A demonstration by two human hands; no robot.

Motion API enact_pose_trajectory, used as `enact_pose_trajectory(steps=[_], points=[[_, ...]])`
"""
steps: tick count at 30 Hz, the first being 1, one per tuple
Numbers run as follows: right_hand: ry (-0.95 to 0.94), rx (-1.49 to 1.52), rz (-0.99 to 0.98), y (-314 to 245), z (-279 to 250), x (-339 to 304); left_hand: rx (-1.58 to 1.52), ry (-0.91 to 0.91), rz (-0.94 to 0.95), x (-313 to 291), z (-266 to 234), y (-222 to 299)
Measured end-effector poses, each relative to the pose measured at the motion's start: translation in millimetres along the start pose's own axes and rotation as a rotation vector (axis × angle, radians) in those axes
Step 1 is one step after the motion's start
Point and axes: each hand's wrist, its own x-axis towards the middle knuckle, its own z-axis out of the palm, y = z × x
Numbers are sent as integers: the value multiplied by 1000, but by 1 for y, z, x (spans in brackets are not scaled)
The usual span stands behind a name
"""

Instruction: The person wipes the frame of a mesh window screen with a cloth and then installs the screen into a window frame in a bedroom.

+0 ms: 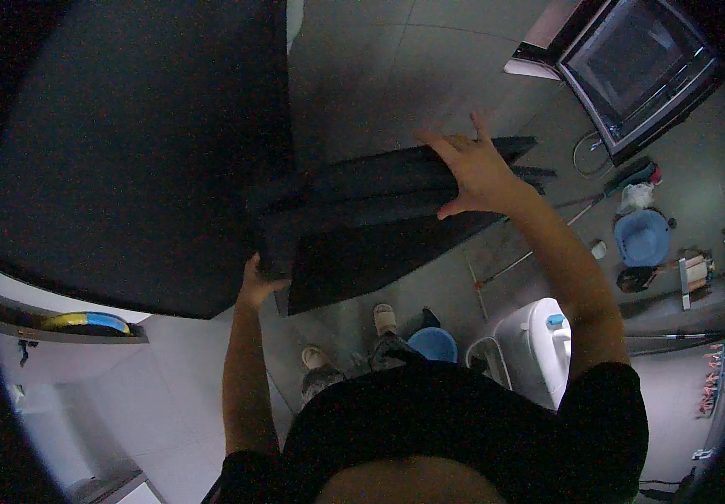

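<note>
A dark, layered thing with long, straight folds lies between the person's 2 hands, in the middle of the view, its left end against a large dark panel that fills the left side. The right hand is open over its far right part, fingers spread wide and thumb apart; whether the palm presses on it cannot be told. The left hand is at its near left corner, thumb pointing right and fingers up along the edge; the dimness hides whether it grips.

Below, 2 feet in light slippers stand on the grey floor, near a blue basin. To the right of that basin is a white, rounded fixture with a light blue piece on top. Farther right are a long thin pole, another blue basin and, higher up, a dark-framed glass panel. At lower left, a yellow and blue round-edged object rests on a shelf.
</note>
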Motion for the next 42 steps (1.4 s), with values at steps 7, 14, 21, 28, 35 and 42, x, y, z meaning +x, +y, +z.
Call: enact_pose_trajectory(steps=[7,14,21,28,35,42], points=[[-20,-8,-102,-7,14,13,-94,-89,10,-16,-1,9],[8,73,-163,-42,16,53,3,102,58,-19,-47,-57],[-26,57,-186,-67,22,81,-70,54,59,-24,-63,-63],[-18,30,-177,-86,25,109,98,47,149,-19,-90,-63],[-53,24,-139,-81,33,92,90,-29,115,-38,-87,-27],[-6,53,-166,-92,36,88,44,-76,231,-50,-96,-36]])
